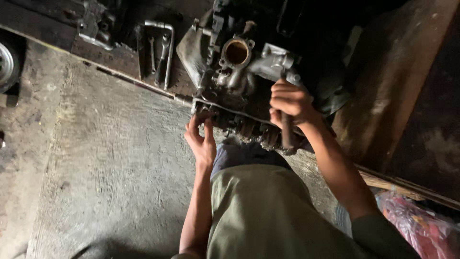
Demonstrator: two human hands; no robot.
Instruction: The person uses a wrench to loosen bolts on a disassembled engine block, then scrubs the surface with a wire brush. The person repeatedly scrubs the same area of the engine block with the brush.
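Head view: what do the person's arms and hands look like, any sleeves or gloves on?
Both hands, left hand and right hand, are bare, with no gloves. The forearms are bare too. An olive-green sleeve covers the right upper arm. No watch or rings are visible.

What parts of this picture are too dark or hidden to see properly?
- Head view: the tool's working end is hidden behind the right hand and the engine.
- What the left hand's fingertips pinch at the engine's edge is too small and shadowed.
- The top right is lost in darkness.
- The wheel is cut off by the left edge.
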